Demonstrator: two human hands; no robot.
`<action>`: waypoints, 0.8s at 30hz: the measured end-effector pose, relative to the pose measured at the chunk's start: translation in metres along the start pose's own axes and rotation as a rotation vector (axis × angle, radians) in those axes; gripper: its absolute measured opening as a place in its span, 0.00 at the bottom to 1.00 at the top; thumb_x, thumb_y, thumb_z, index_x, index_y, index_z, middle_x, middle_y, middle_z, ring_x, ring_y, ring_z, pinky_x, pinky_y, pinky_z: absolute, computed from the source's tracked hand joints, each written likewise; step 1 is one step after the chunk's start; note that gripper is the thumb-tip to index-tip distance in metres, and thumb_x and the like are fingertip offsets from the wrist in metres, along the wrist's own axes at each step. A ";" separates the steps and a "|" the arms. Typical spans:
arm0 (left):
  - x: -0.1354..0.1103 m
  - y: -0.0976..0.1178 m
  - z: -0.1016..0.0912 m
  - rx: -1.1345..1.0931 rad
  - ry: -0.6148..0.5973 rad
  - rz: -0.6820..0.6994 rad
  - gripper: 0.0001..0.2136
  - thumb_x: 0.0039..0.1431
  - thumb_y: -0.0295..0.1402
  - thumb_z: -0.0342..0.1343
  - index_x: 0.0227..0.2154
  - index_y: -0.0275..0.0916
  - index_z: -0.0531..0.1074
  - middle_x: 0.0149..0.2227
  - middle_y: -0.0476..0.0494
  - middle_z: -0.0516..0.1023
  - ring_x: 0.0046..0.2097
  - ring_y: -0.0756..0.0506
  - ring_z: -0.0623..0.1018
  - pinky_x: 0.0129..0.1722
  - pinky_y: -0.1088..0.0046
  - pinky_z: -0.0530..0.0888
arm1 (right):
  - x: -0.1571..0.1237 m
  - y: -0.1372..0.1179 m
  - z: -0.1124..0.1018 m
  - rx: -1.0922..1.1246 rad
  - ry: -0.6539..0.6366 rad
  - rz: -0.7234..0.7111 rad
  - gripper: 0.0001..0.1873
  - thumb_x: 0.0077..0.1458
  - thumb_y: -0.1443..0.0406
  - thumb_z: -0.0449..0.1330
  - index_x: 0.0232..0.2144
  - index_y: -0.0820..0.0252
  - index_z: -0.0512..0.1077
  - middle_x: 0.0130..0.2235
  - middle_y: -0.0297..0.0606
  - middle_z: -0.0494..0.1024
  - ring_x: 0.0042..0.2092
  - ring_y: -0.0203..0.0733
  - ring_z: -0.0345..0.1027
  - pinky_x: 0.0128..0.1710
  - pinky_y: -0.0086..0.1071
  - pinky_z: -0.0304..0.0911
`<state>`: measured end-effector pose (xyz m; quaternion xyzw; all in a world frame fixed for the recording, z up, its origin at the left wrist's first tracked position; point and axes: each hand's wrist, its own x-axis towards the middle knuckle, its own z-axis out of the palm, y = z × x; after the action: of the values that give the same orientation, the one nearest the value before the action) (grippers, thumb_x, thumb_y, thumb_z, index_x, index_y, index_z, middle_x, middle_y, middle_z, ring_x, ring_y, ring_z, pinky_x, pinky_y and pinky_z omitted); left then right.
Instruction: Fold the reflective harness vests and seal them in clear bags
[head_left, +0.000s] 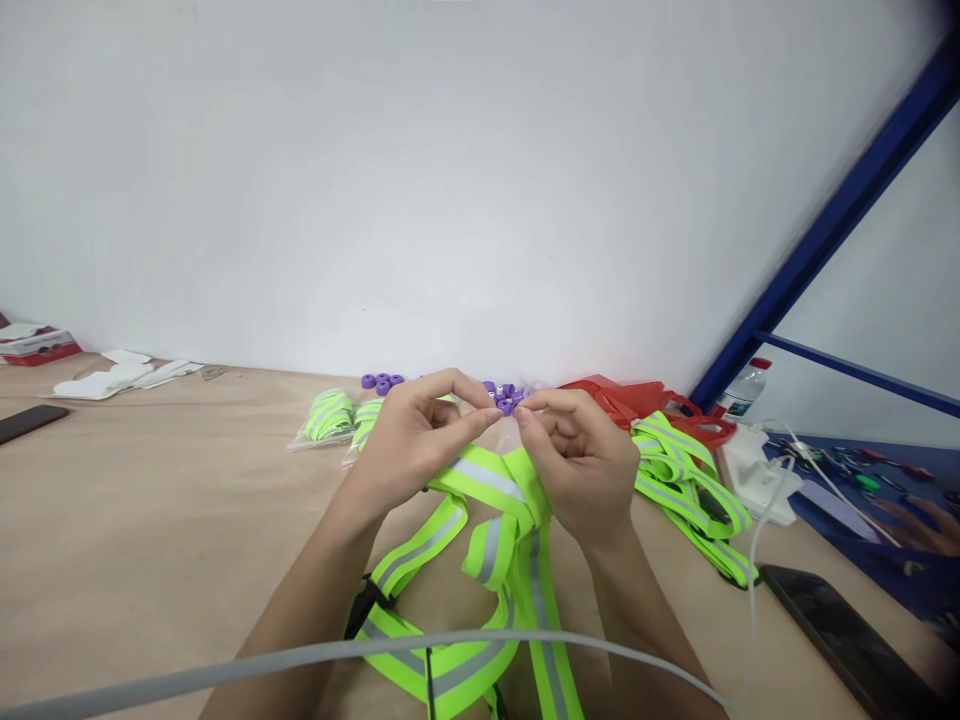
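Note:
My left hand (420, 430) and my right hand (581, 450) are raised side by side over the table, thumb and forefinger pinched together on each. Their fingertips almost meet. A faint clear film seems to hang between them, but I cannot make out what they pinch. Just below the hands lies a neon yellow-green reflective strap (487, 485) with a grey stripe, looped and crossed over itself, with black buckle parts (367, 605) on its left side. Behind the fingertips are several small purple rolls (507, 404), partly covered by my hands.
Bagged straps (330, 415) lie behind my left hand. To the right are a loose strap bundle (690, 480), a red plastic bag (622, 398), a bottle (742, 388), a white power strip (757, 475) and a black phone (847, 635). A grey cable (450, 637) crosses the foreground.

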<state>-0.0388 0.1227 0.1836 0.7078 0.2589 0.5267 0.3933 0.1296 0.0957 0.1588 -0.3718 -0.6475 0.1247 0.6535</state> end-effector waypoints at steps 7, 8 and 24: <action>0.003 -0.002 -0.001 0.014 0.155 0.221 0.05 0.57 0.27 0.66 0.27 0.40 0.77 0.33 0.46 0.76 0.34 0.47 0.75 0.29 0.71 0.68 | 0.002 0.003 -0.001 0.013 -0.183 0.154 0.12 0.57 0.55 0.65 0.37 0.57 0.74 0.21 0.24 0.64 0.19 0.29 0.48 0.18 0.26 0.46; 0.003 -0.002 -0.002 0.028 0.177 0.232 0.05 0.57 0.27 0.66 0.27 0.40 0.77 0.32 0.46 0.76 0.34 0.48 0.75 0.29 0.71 0.68 | 0.003 0.003 0.000 0.001 -0.241 0.188 0.14 0.56 0.54 0.66 0.37 0.56 0.74 0.22 0.24 0.64 0.20 0.30 0.50 0.19 0.27 0.47; 0.004 0.003 -0.016 0.098 0.375 0.320 0.05 0.56 0.30 0.68 0.27 0.40 0.79 0.30 0.47 0.77 0.29 0.50 0.73 0.24 0.72 0.66 | -0.005 -0.004 0.014 -0.440 -0.853 0.466 0.20 0.55 0.55 0.66 0.47 0.55 0.72 0.43 0.39 0.81 0.43 0.48 0.73 0.36 0.32 0.58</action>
<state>-0.0526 0.1286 0.1899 0.6480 0.2372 0.6910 0.2150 0.1148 0.0940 0.1557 -0.5504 -0.7666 0.2679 0.1939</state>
